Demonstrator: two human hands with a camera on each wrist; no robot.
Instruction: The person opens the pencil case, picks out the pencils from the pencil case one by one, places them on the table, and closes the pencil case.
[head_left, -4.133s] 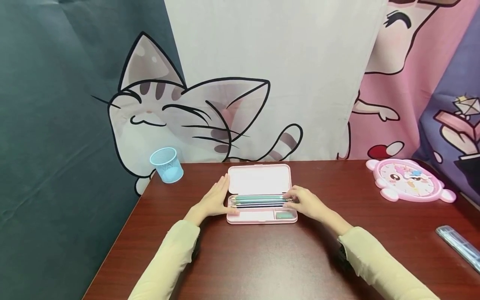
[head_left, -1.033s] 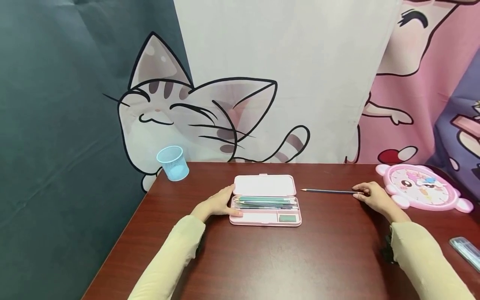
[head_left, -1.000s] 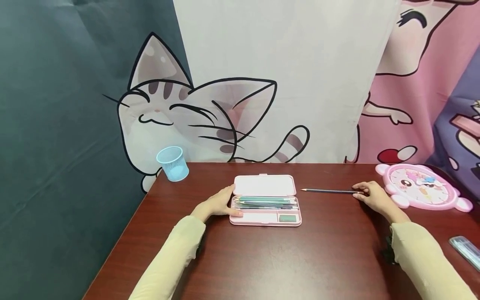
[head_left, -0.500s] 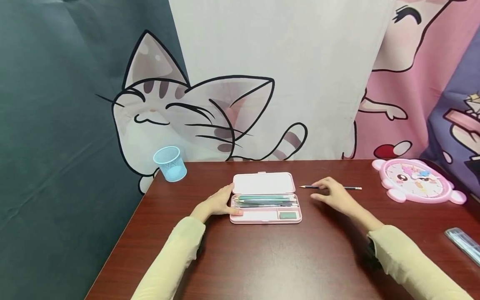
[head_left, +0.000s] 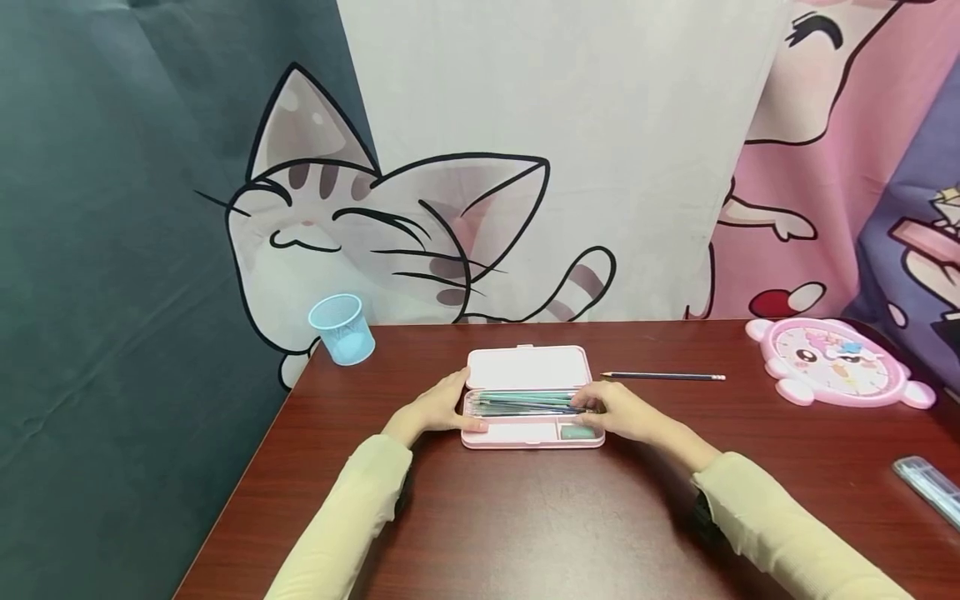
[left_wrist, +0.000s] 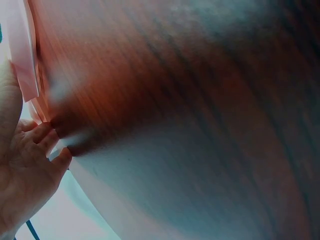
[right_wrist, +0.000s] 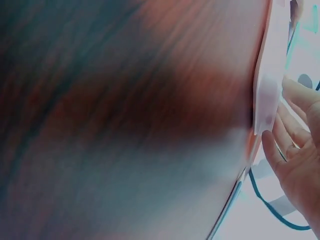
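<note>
A pink pencil case (head_left: 531,442) lies unfolded on the table, its lid (head_left: 528,367) tipped back. Green and dark pencils (head_left: 525,403) fill its rear compartment; a green block (head_left: 577,432), like an eraser, sits front right. My left hand (head_left: 432,407) rests against the case's left side, fingers extended beside the lid and thumb over the front left rim. At the pencils' right ends, my right hand (head_left: 618,410) has bent fingers; whether they pinch a pencil is hidden. Behind that hand, a dark pencil (head_left: 663,376) lies alone on the table.
A light-blue mesh cup (head_left: 342,329) stands at the table's back left corner. To the far right are a pink animal-shaped clock (head_left: 840,362) and a clear, flat case (head_left: 928,490). A cartoon-printed curtain (head_left: 615,167) hangs along the back edge of the table (head_left: 525,533).
The dark pencil has been laid right of the case and let go. My right hand has moved left from it, back to the case's pencils. My left hand stays at the case.
</note>
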